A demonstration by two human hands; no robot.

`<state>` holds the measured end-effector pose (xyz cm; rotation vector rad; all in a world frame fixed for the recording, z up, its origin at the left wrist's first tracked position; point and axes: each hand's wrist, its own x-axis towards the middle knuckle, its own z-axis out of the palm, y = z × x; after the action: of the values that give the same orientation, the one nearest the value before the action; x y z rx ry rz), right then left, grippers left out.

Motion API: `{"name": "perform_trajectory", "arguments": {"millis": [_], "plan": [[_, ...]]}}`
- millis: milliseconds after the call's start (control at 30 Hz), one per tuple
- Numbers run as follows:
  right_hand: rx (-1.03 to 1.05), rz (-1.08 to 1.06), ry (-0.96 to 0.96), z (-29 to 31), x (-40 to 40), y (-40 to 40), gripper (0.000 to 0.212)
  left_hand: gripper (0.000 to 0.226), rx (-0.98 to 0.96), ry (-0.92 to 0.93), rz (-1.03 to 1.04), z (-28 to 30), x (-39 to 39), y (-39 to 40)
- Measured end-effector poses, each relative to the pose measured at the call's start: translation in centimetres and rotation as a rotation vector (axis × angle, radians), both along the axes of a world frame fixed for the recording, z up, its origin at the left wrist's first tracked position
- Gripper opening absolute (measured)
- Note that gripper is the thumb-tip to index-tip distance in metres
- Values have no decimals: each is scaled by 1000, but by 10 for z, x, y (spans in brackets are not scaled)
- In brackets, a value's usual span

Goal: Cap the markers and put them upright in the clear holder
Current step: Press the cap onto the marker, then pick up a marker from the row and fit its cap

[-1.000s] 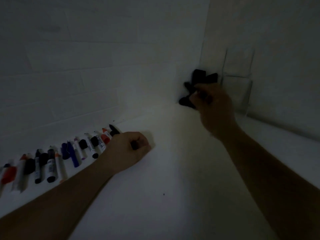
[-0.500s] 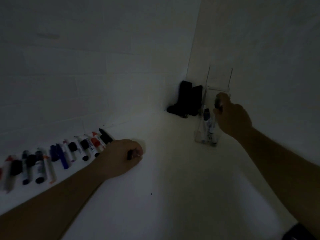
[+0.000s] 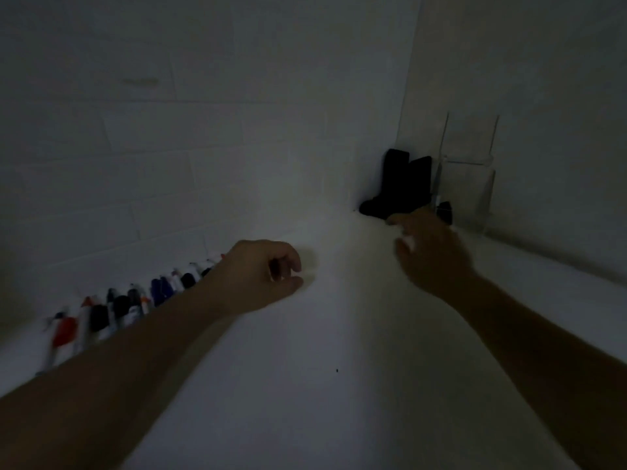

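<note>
Now right hand [image 3: 432, 252] off clear holder [image 3: 466, 184], grip apart, empty; marker [image 3: 443, 212] deposited. Left hand [image 3: 263, 273] curled; contents cannot tell. Row of markers [image 3: 135, 300] remains.

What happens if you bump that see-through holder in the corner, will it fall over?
Maybe. The clear holder looks tall and narrow, so a sideways knock could tip it. It seems thin-walled and nearly empty, with only one dark marker showing low inside, so it is probably light. The wall close behind it might stop a backward fall.
</note>
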<state>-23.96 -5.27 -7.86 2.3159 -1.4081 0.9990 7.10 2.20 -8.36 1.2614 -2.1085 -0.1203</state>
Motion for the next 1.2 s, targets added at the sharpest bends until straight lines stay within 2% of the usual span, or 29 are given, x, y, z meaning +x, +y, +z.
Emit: {"name": "perform_trajectory", "arguments": {"millis": [100, 200, 267, 400, 500, 600, 700, 800, 867, 933, 1033, 1133, 1200], "plan": [[294, 259, 6, -19, 64, 6, 37, 16, 48, -131, 65, 2, 26, 5], [460, 444, 31, -31, 122, 13, 37, 30, -43, -277, 204, -13, 60, 14], [520, 497, 16, -37, 150, 14, 39, 29, -102, -327, 285, -20, 79, 17], [507, 491, 53, -43, 181, 8, 40, 17, -124, -287, 320, -28, 87, 20], [516, 462, 109, -44, 189, 2, 37, 22, -94, -253, 290, -33, 79, 21], [447, 421, 176, -44, 189, 3, 35, 41, -86, -233, 279, -33, 75, 20], [320, 289, 270, -40, 174, 7, 30, 42, -101, -252, 275, -34, 75, 19], [319, 195, 348, -33, 146, 8, 26, 42, -102, -266, 276, -35, 77, 18], [361, 169, 332, -31, 124, 8, 23, 48, -106, -278, 275, -35, 78, 17], [385, 153, 255, -35, 102, 11, 21, 41, -105, -290, 282, -33, 80, 17], [437, 184, 151, -46, 81, 17, 43, 20, -74, -291, 304, -27, 78, 19], [382, 234, 152, -55, 79, 17, 45, 20, -18, -240, 332, -18, 71, 21], [336, 263, 78, -57, 80, 16, 40, 18, 36, -186, 371, -7, 67, 16]]}}
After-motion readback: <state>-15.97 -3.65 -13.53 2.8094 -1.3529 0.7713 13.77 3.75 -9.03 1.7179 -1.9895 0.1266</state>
